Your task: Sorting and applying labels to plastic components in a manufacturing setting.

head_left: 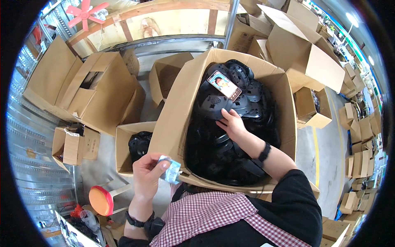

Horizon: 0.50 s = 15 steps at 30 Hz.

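Observation:
A large open cardboard box (173,109) stands before me, filled with black moulded plastic parts (247,166). My right hand (232,123) reaches into it, thumb and fingers pinched on the edge of a curved black plastic part (215,106) with small holes in it. Just beyond that hand, a phone (224,85) with a lit screen lies on top of the parts. My left hand (149,169) is closed around a small light-blue packet (170,169), held outside the box's near left corner. Fingers partly cover the packet.
A smaller box (123,144) with black parts stands at the left, near a stool with an orange seat (100,200). Large cardboard boxes (92,88) fill the far left. More open boxes (306,51) are piled at the far right. A metal rail (177,39) runs behind.

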Motion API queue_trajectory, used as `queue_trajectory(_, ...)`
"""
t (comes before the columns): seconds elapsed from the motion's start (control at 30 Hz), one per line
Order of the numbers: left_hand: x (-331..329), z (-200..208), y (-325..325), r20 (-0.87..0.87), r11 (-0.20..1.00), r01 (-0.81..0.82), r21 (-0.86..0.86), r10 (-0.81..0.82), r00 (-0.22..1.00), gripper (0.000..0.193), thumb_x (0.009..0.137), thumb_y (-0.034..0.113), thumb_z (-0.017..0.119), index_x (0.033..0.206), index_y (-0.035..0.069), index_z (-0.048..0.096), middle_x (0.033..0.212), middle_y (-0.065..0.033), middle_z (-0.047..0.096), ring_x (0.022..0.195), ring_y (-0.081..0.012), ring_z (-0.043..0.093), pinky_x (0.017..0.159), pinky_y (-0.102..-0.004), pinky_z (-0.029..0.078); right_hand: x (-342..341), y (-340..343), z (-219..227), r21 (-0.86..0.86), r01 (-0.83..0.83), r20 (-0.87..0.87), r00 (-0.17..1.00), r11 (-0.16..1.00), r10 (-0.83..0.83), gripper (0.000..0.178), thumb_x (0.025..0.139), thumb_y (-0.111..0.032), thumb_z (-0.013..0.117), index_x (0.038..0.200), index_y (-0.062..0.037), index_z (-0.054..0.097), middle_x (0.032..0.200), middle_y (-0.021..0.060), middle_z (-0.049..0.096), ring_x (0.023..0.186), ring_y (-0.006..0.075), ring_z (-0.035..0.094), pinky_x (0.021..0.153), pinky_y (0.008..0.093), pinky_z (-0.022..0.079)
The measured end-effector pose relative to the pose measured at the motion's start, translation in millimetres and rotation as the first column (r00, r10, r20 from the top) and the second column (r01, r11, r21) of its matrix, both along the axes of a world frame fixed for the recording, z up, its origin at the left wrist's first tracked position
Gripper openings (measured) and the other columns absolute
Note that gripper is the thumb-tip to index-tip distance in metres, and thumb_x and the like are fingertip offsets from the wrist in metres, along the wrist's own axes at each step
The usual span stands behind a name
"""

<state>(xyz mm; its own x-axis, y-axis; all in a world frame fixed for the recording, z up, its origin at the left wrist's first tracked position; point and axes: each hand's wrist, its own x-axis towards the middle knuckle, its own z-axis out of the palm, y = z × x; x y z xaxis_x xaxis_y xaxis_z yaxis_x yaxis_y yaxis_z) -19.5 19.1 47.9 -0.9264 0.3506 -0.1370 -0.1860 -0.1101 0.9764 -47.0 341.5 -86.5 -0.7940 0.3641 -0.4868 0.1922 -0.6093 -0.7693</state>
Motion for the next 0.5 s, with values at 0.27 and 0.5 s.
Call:
queue_trajectory(0.27, -5, -9, 25, -0.243, 0.996, 0.055, -0.071, -0.071, 0.967, 0.013, 0.087, 0.004, 0.066, 0.098, -0.002, 0.07, 0.089, -0.0053, 0.069, 0.079, -0.0094, 0.063, 0.071, -0.022, 0.05, 83, -42, 92, 0.104, -0.337, -0.393, 0.85, 0.936, 0.35, 0.025, 0.096, -0.022, 0.057, 0.119, -0.0109, 0.054, 0.114, 0.0007, 0.062, 0.105, 0.0141, 0.061, 0.088, 0.0345, 0.054)
queue_trajectory(0.5, -5, -10, 24, -0.2, 0.989, 0.121, -0.085, -0.136, 0.97, 0.009, 0.088, 0.006, 0.067, 0.093, -0.002, 0.068, 0.081, -0.0031, 0.067, 0.073, -0.007, 0.061, 0.066, -0.0211, 0.049, 107, -65, 115, 0.374, -0.369, -0.426, 0.747, 0.851, 0.51, 0.033, 0.095, -0.017, 0.058, 0.126, -0.0064, 0.049, 0.115, 0.0051, 0.061, 0.105, 0.0168, 0.061, 0.085, 0.0371, 0.056)
